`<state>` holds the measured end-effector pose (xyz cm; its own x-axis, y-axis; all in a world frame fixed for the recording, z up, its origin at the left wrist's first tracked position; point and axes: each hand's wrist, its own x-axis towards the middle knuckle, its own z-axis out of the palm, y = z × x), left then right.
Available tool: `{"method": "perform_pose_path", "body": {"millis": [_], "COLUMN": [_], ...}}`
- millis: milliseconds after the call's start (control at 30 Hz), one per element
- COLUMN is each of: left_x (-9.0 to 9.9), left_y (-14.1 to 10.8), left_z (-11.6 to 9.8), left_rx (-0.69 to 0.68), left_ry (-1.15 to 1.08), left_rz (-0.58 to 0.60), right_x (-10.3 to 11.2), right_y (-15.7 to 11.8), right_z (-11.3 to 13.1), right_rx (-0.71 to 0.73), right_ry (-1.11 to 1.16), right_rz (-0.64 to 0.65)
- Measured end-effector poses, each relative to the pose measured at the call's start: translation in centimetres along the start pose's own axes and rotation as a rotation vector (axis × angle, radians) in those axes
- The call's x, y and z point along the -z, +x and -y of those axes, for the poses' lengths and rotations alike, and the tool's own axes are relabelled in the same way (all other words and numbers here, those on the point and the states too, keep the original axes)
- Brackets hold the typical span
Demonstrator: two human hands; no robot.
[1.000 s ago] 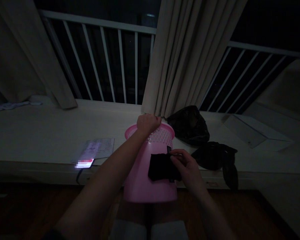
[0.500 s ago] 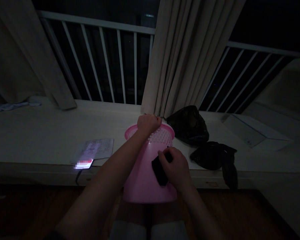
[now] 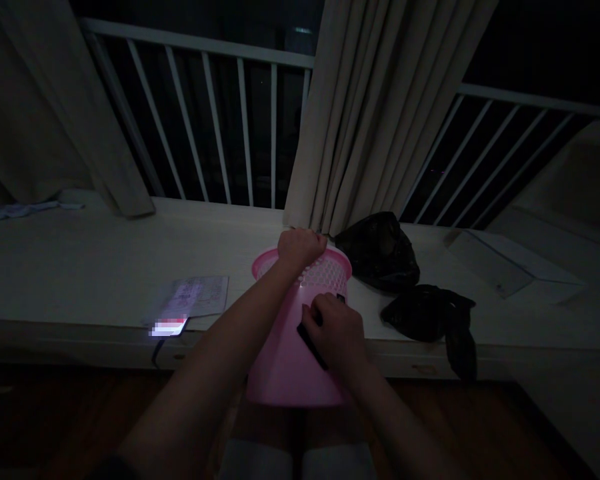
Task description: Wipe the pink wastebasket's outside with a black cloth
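Head: right grip (image 3: 337, 337) closed (black cloth (image 3: 312, 347))

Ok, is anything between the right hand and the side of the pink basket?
Yes, the black cloth under the right hand, its edge showing against the pink basket. Nothing else visible stands between them; the left hand is up at the rim.

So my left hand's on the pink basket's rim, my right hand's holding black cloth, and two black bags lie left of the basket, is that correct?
Not quite: the two black bags lie to the right of the pink basket, as the head view shows. Your left hand is on its rim and your right hand holds the black cloth.
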<state>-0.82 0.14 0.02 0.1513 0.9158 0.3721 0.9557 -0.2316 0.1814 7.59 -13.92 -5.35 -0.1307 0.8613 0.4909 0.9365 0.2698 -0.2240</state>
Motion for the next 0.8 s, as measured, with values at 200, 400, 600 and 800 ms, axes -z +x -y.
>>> {"method": "perform_pose_path", "body": {"millis": [200, 400, 600, 800], "left_x": [0.3, 0.2, 0.2, 0.2], "left_y": [-0.1, -0.1, -0.2, -0.2], "left_z": [0.1, 0.1, 0.2, 0.2], "left_rx": [-0.001, 0.005, -0.001, -0.001], "left_ry": [0.000, 0.008, 0.017, 0.027], "left_rz": [0.021, 0.016, -0.005, 0.007], "right_x": [0.1, 0.0, 0.7, 1.0], "right_y": [0.6, 0.1, -0.5, -0.5], "right_z": [-0.5, -0.2, 0.4, 1.1], "right_rx": [-0.058, 0.005, -0.012, -0.076], "right_ry": [-0.008, -0.016, -0.051, -0.086], "right_rz": [0.005, 0.021, 0.046, 0.037]}}
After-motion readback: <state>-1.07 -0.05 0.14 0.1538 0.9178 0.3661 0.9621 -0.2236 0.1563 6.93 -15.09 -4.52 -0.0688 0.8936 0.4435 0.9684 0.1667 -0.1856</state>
